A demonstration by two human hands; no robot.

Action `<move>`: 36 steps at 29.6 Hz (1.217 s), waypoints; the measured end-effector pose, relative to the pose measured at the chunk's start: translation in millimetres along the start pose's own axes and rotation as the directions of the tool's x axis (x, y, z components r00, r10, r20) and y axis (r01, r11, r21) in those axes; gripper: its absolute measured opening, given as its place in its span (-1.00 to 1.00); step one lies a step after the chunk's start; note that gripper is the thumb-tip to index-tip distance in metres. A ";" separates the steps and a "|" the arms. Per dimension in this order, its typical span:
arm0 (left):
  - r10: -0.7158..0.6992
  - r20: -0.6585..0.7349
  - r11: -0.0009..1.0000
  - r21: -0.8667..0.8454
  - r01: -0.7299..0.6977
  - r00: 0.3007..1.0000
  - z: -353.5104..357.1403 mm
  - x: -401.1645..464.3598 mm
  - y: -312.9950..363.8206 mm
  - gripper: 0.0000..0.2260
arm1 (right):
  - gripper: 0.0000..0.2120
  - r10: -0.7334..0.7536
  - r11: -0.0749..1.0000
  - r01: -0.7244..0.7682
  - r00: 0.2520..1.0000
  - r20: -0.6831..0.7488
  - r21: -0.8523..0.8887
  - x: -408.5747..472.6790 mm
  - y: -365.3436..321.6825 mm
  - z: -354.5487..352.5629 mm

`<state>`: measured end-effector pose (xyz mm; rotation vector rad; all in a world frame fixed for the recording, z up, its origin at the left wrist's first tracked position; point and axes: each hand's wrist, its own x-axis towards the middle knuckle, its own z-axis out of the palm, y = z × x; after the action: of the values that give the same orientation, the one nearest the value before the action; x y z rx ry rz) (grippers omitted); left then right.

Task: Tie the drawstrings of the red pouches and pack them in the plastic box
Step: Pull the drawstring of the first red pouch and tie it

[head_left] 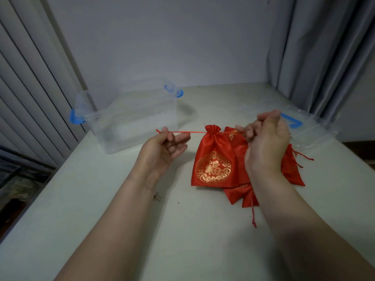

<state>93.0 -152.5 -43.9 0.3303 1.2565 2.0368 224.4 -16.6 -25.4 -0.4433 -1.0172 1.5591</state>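
- Pulling the drawstring [188, 131] taut on both sides, the person is cinching the neck of the front red pouch [213, 159], which is lying near the middle of the table [101, 199], and the neck is already looking gathered.
- The left hand [162, 149] is pinching the left end of the cord between thumb and forefinger, with the other fingers loosely curled beneath it.
- The right hand [265, 142] is curling around the right end of the cord; the string itself is mostly hidden behind the fingers, so exactly how it is being held cannot be told.
- No knot is showing yet, so I judge the tying of this pouch is under way, not finished.
- Several other red pouches [292, 171] are lying in a loose pile under and to the right of the front one, their strings trailing slack, so they are apparently waiting their turn.
- The plastic box [129, 118] is standing open at the far left, with nothing red showing inside it, so packing is seemingly not started.
- The box lid [304, 128] is lying at the far right, beyond the pile.
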 end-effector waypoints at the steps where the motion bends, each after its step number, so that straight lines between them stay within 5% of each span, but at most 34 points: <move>1: 0.039 0.054 0.996 -0.088 -0.034 0.998 3.1 -2.8 1.3 -0.64 | -0.69 -0.054 0.993 0.058 0.998 0.036 -0.102 3.2 1.2 -2.3; 4: 0.116 0.184 0.973 -0.218 -0.074 0.976 9.3 -11.9 6.6 -0.52 | -0.76 -0.235 0.787 0.385 0.910 0.343 -0.483 7.6 6.3 -7.7; 7: 0.177 0.259 0.967 -0.225 -0.119 0.949 11.6 -17.1 10.5 -0.51 | -0.86 -0.154 0.604 0.536 0.805 0.573 -0.590 2.1 12.1 -6.1; 14: 0.364 0.325 0.911 0.069 -0.406 0.873 11.0 -18.2 3.8 -0.61 | -0.89 0.076 0.560 0.460 0.800 0.595 -0.689 -4.5 15.4 -2.2; 18: 0.381 0.346 0.677 0.527 -0.514 0.857 14.7 -20.3 -3.1 -0.73 | -0.88 0.176 0.470 0.461 0.787 0.592 -0.753 -7.8 20.6 -1.6; 21: 0.265 0.361 0.590 0.673 -0.447 0.894 18.4 -20.2 -8.1 -0.76 | -0.86 0.150 0.516 0.425 0.811 0.566 -0.744 -7.5 20.1 -0.6; 28: 0.158 0.343 0.431 0.820 -0.377 0.926 18.7 -14.9 -16.1 -0.90 | -0.78 0.053 0.843 0.286 0.799 0.598 -0.456 -18.4 12.5 3.4; 36: 0.308 0.297 0.237 0.896 -0.376 0.904 18.7 -16.9 -18.3 -0.71 | -0.72 0.080 0.903 0.268 0.662 0.745 -0.335 -37.1 8.1 8.3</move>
<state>123.3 -146.4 -47.9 1.3246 2.4383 1.2565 223.1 -53.8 -36.5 0.0099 -2.0206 1.4247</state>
